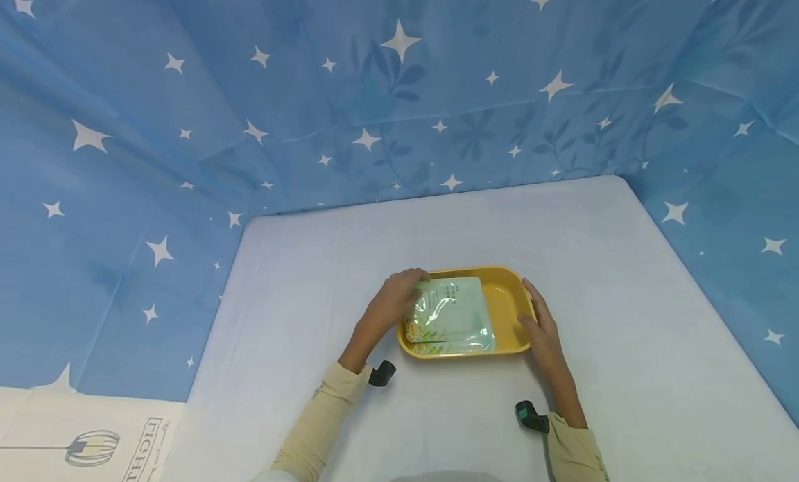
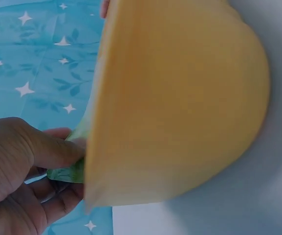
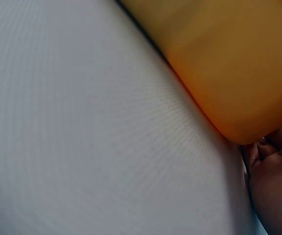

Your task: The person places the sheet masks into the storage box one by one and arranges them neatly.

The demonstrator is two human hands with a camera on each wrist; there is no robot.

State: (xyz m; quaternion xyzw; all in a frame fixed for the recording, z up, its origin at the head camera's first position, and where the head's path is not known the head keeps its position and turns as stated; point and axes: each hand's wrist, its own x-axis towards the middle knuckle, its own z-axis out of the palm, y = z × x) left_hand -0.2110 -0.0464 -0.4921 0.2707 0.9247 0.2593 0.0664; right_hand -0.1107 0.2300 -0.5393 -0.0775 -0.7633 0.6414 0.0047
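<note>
A yellow plastic tray (image 1: 508,308) lies on the white-covered table in the head view. Inside it are pale green flat packets (image 1: 452,308) with a yellow-flower print, one overlapping another, toward the tray's left side. My left hand (image 1: 399,295) is at the left end; in the left wrist view its thumb and fingers pinch the corner of a green packet (image 2: 65,174) beside the tray's rim. My right hand (image 1: 544,333) grips the tray's right end, thumb over the rim and fingers outside. The right wrist view shows the tray's outer wall (image 3: 238,73) and those fingertips partly hidden behind it.
The white tablecloth (image 1: 324,274) surrounds the tray. Blue curtains with white stars (image 1: 399,107) hang behind the table and at both sides. A black wrist camera (image 1: 382,374) sits by the left sleeve, another (image 1: 530,417) by the right.
</note>
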